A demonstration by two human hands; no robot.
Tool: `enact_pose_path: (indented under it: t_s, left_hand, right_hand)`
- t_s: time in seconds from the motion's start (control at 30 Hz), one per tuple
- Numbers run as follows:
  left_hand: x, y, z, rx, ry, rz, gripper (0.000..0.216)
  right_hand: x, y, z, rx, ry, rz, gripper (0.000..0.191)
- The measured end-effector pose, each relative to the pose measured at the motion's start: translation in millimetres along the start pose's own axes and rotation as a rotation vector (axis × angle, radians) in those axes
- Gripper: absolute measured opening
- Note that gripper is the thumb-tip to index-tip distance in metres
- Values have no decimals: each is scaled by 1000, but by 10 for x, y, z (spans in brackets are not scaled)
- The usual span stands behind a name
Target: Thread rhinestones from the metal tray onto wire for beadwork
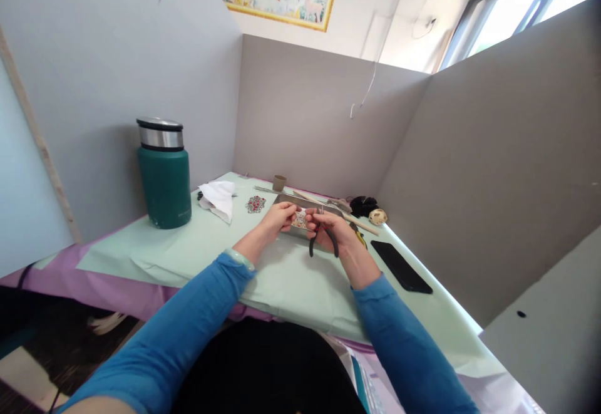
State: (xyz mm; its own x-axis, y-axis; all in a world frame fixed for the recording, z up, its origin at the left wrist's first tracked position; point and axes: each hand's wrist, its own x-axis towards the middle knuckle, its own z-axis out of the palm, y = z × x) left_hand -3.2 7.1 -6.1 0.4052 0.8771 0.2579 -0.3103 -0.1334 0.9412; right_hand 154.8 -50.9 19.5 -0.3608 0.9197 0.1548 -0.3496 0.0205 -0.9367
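Both of my hands are raised over the near edge of a metal tray [300, 232] holding small beads [301, 218]. My left hand [280, 217] is closed in a pinch, thumb against the fingers; whatever lies between them is too small to make out. In my right hand [331, 227] rests a pair of pliers [332, 243] with dark handles and some red near the joint, the handles spread apart and pointing down toward me. A little gap separates the two hands. Left of the tray lies a pile of red and silvery beaded pieces [256, 204].
A green flask [164, 176] stands at the left, beside a crumpled white tissue [218, 200]. Behind the tray is a small brown cup [279, 183]. To the right lie a wooden stick [361, 224], a yellow-handled tool [360, 237], a woven ball [377, 217] and a black phone [400, 267]. Grey partitions enclose the table.
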Motion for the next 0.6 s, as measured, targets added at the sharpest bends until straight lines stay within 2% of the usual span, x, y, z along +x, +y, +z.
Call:
enact_pose_path:
  t_s: [0.13,0.23,0.37,0.6]
  left_hand:
    - [1,11,-1,-25,-23,-1,17]
    - [-6,19,-4,-20,-21,23,17]
    - [-29,27,13,4,-31,23,16]
    - [-57,48,58,57,-82,14,15]
  right_hand:
    - [175,-30,75,-541,191,-250,17]
    - [244,5,114,-812,349,-358,22]
    - [263,105,110,-977,481,-436,24]
    - [240,157,80,-1024,515,-509,21]
